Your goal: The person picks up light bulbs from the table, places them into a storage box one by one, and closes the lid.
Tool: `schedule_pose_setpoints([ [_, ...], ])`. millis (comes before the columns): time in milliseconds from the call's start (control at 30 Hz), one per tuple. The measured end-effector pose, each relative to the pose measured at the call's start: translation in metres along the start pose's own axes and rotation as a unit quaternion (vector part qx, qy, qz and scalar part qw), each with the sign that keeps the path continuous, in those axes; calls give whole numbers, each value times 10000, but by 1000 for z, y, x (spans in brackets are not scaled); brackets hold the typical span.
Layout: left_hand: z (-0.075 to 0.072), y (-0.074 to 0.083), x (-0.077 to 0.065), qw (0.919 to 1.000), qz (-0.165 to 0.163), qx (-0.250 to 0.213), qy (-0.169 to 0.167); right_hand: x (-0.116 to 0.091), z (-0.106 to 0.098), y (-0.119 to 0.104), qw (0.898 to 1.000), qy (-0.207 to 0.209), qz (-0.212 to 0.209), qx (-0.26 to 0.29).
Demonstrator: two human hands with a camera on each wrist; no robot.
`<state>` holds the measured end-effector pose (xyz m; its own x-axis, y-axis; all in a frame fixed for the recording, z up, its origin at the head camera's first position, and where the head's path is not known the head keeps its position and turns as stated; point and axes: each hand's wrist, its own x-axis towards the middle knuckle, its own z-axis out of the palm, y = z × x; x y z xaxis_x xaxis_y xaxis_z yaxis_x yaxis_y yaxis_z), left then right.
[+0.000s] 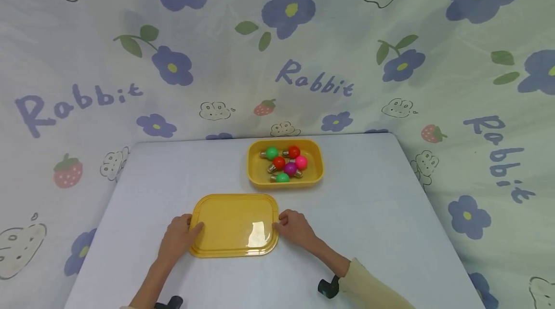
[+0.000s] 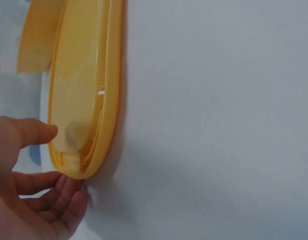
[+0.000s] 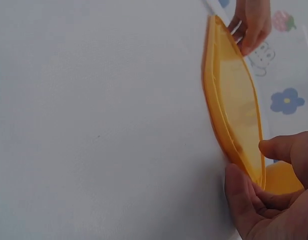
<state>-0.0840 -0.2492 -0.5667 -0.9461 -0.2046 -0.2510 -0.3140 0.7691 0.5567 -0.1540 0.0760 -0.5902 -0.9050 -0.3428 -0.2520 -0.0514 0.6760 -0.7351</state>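
A flat yellow plastic lid (image 1: 234, 224) with rounded corners lies between the two hands, close over the white table. My left hand (image 1: 178, 237) pinches its left end, thumb on the top face and fingers at the rim's underside. At the opposite end, my right hand (image 1: 297, 228) holds the rim between thumb and fingers. The lid's grooved edge (image 2: 111, 90) shows in the left wrist view. Just beyond it stands an uncovered yellow box (image 1: 256, 183) of similar shape, holding several small bulbs, among them a purple one (image 1: 290, 169) and a green one (image 1: 271, 153), with silvery screw bases.
The white table (image 1: 368, 232) extends to both sides of the lid. Behind it hangs a pale cloth (image 1: 243, 73) printed with flowers, strawberries and rabbits, which also borders the left and right. A black wrist device (image 1: 328, 288) sits by the right sleeve.
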Motion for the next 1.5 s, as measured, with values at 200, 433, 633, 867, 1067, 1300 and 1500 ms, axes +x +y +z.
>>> schedule_pose_setpoints([
  [200, 1, -2, -4, 9973, -116, -616, 371, 2, -2, -2, 9988, 48, 438, 218],
  [433, 1, -8, -3, 9943, -266, -1000, 252, 4, -7, 0, 9976, 0, 644, 238],
  [633, -2, -9, -2, 9914, -545, -1191, -37, 2, -9, 3, 9970, -145, 711, 277],
  [867, -7, -1, -8, 9882, -525, -1420, -227, -4, -19, 7, 9978, -247, 509, 355],
  [1067, -13, 10, -10, 9848, -401, -1667, -261, -8, -39, 4, 9990, -14, 302, 329],
  [1300, -18, 32, -14, 9832, -166, -1818, -39, -12, -65, -4, 9987, 339, 120, 353],
  [1500, -20, 48, -16, 9849, 65, -1711, 264, -14, -80, -6, 9960, 763, -312, 336],
])
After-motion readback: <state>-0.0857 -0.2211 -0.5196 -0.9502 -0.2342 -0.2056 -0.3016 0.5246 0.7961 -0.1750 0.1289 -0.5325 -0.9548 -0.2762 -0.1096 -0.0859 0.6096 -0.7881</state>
